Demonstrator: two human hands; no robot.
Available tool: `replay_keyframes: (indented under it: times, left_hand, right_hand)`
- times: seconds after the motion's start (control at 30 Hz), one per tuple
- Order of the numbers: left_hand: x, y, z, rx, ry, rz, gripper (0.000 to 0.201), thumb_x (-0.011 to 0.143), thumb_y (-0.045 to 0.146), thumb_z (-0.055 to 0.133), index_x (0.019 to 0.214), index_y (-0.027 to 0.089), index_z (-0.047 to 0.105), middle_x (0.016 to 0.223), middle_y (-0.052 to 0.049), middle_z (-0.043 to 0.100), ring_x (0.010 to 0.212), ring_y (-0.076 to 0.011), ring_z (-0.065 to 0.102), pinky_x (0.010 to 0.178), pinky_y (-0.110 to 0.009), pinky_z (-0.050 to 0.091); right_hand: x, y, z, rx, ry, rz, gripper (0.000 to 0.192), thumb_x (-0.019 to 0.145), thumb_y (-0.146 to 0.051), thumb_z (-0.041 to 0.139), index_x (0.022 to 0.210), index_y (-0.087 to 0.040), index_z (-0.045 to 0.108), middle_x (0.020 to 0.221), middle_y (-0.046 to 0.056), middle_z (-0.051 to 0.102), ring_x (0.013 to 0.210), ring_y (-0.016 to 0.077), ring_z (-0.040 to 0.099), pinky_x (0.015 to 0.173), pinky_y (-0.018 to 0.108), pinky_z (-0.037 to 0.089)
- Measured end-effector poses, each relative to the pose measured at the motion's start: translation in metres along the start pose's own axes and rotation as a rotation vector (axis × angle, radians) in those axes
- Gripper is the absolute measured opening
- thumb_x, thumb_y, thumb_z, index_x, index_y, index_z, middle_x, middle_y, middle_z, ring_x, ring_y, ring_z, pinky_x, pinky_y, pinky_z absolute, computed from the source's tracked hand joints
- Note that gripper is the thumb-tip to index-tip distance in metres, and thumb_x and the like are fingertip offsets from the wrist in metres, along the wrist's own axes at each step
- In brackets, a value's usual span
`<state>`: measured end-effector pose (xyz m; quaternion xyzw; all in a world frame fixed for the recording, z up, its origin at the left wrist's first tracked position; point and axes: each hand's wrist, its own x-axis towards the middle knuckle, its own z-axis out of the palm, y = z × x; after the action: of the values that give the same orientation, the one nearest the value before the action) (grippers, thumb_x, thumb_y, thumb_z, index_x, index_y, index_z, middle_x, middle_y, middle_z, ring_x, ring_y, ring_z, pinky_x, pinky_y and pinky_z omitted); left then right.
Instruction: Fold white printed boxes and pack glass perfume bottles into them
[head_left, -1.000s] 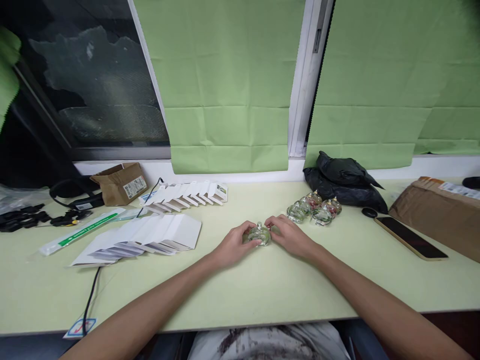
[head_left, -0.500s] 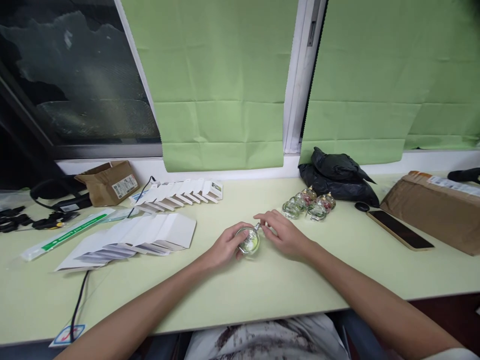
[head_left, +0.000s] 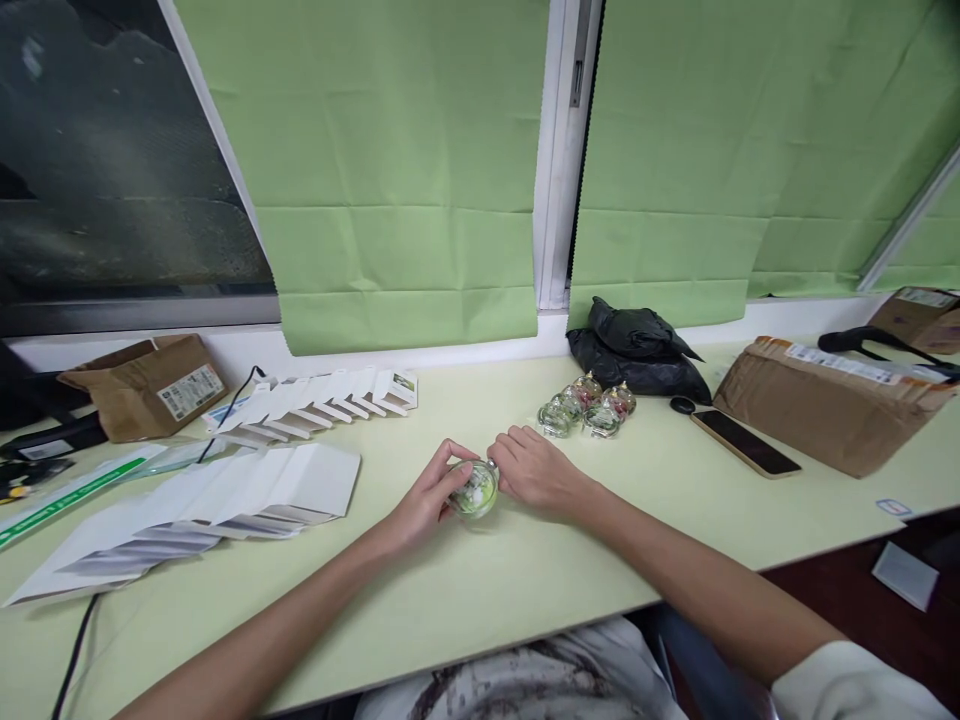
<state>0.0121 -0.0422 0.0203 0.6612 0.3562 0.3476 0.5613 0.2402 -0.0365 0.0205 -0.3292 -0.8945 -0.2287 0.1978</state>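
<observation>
My left hand [head_left: 429,495] holds a small round glass bottle [head_left: 474,491] with green contents, tipped on its side just above the pale green table [head_left: 480,590]. My right hand [head_left: 534,470] touches the bottle's neck end, fingers curled around it. Behind and to the right, a cluster of several similar glass bottles [head_left: 585,408] stands on the table, some with pink contents. Two fanned rows of flat white cartons lie to the left, a near row [head_left: 225,500] and a far row [head_left: 322,395].
A black plastic bag [head_left: 636,345] lies against the window sill. A dark phone [head_left: 745,443] and a brown parcel [head_left: 832,400] are at the right. A brown cardboard box [head_left: 146,378], black cables and a green-striped packet [head_left: 67,488] are at the left. Green blinds cover the window.
The bottle went from upright on the table to tilted on its side in my left hand, my right hand closing on its neck. The view swung to the right.
</observation>
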Motion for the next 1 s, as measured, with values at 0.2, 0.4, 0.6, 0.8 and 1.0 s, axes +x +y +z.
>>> replay_keyframes:
  times: [0.2, 0.4, 0.6, 0.8, 1.0]
  left_hand:
    - [-0.006, 0.009, -0.005, 0.018, 0.008, 0.004, 0.032, 0.1, 0.057, 0.054, 0.108, 0.026, 0.054, 0.073, 0.004, 0.045, 0.057, -0.0103, 0.035, 0.05, -0.022, 0.026]
    - [-0.002, 0.003, -0.006, 0.152, 0.112, 0.16, 0.04, 0.103, 0.055, 0.049, 0.132, 0.027, 0.049, 0.094, -0.002, 0.062, 0.077, -0.0161, 0.055, 0.069, -0.028, 0.048]
    - [0.008, -0.01, -0.014, 0.411, 0.279, 0.202, 0.046, 0.104, 0.054, 0.046, 0.141, 0.028, 0.049, 0.134, -0.007, 0.062, 0.115, -0.0236, 0.06, 0.1, -0.038, 0.046]
    - [0.013, -0.021, -0.021, 0.491, 0.31, 0.164, 0.042, 0.104, 0.053, 0.048, 0.139, 0.029, 0.044, 0.134, -0.008, 0.063, 0.107, -0.0222, 0.066, 0.086, -0.034, 0.05]
    - [0.014, -0.025, -0.021, 0.537, 0.287, 0.145, 0.037, 0.103, 0.049, 0.051, 0.134, 0.029, 0.048, 0.135, -0.007, 0.062, 0.104, -0.0208, 0.065, 0.083, -0.033, 0.052]
  right_hand:
    - [-0.001, 0.017, -0.007, -0.007, 0.07, 0.154, 0.013, 0.093, -0.008, 0.048, 0.092, -0.019, 0.054, 0.087, 0.01, 0.059, 0.082, 0.0281, 0.046, 0.076, 0.041, 0.036]
    - [-0.005, 0.024, -0.009, 0.147, 0.125, 0.178, 0.021, 0.098, -0.009, 0.042, 0.111, -0.018, 0.055, 0.1, 0.01, 0.063, 0.092, 0.0278, 0.051, 0.083, 0.04, 0.04]
    - [-0.011, 0.03, 0.003, 0.39, 0.059, 0.306, 0.015, 0.102, -0.015, 0.045, 0.114, -0.02, 0.052, 0.095, 0.006, 0.063, 0.093, 0.0238, 0.055, 0.083, 0.036, 0.044]
    - [-0.014, 0.034, 0.007, 0.374, -0.091, 0.298, 0.018, 0.109, -0.025, 0.043, 0.101, -0.02, 0.059, 0.101, 0.008, 0.062, 0.096, 0.0226, 0.057, 0.085, 0.035, 0.044]
    - [-0.021, 0.034, 0.015, 0.478, -0.15, 0.3, 0.011, 0.102, -0.014, 0.052, 0.109, -0.02, 0.058, 0.103, 0.007, 0.063, 0.096, 0.0221, 0.056, 0.084, 0.034, 0.044]
